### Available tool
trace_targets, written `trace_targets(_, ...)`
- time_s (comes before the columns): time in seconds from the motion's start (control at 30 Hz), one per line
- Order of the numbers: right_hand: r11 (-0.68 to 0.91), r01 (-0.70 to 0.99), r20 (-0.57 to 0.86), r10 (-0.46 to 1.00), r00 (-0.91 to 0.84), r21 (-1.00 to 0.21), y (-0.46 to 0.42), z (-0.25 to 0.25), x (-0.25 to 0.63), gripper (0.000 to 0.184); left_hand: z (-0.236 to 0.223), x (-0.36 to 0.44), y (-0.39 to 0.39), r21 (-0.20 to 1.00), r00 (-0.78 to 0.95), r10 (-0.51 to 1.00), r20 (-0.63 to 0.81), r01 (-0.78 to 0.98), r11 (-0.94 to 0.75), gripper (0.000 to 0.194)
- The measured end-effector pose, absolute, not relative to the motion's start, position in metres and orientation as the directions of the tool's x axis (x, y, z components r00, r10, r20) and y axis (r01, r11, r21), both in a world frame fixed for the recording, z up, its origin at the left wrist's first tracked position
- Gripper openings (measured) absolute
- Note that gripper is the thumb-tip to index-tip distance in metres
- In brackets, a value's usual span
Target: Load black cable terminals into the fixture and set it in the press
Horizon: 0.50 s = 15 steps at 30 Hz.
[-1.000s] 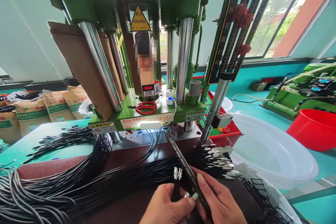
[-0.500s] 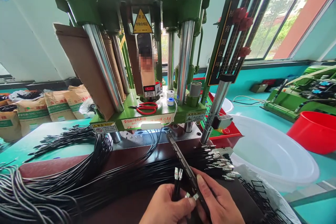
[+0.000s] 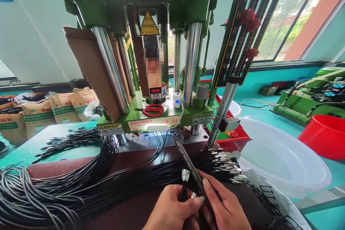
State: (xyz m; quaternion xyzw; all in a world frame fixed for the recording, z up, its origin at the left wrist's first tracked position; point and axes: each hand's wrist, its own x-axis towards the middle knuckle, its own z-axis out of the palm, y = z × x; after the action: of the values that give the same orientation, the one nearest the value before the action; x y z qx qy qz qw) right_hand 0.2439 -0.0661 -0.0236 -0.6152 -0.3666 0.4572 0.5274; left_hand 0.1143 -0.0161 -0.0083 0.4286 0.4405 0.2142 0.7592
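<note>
My right hand is closed around a long, narrow dark metal bar, which slants away toward the press. My left hand grips a few black cables with silver metal connectors, which stick up above its fingers. Under the left thumb, another small silver connector lies against the near part of the bar; whether it is seated there I cannot tell. Beneath both hands runs a thick bundle of black cables, with its silver connector ends fanned out at the right.
A green press with steel columns stands directly ahead. On its ledge lie red-handled scissors beside a blue and white roll. More black cables curve at the left. A large white tub and a red tub are on the right.
The view has shifted slightly, moving the press a little rightward in the picture. In my left hand the upright connectors now sit closer together, and the thumb presses beside the bar.
</note>
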Motion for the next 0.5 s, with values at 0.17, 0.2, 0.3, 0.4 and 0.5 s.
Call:
trace_targets(0.17,-0.264,-0.241,-0.329,0.898,0.293,-0.934,-0.073,-0.016,0.248,0.074,-0.003,0.096,-0.01,0.788,0.516,0.72,-0.463,-0.133,0.602,0.044)
trace_targets(0.2,-0.264,-0.249,-0.331,0.899,0.285,-0.932,-0.074,-0.015,0.248,0.072,-0.002,0.094,-0.01,0.778,0.531,0.711,-0.461,-0.143,0.612,0.045)
trace_targets(0.3,-0.263,-0.208,-0.308,0.923,0.229,-0.942,-0.075,-0.014,0.248,0.067,-0.004,0.096,-0.012,0.807,0.566,0.707,-0.424,-0.119,0.579,0.036)
trace_targets(0.4,-0.262,-0.174,-0.293,0.937,0.189,-0.949,-0.074,-0.015,0.248,0.067,-0.012,0.104,-0.013,0.841,0.534,0.728,-0.431,-0.055,0.538,0.034)
trace_targets(0.5,-0.281,-0.157,-0.307,0.934,0.182,-0.947,-0.073,-0.014,0.248,0.069,-0.016,0.108,-0.013,0.848,0.503,0.727,-0.468,0.024,0.529,0.034)
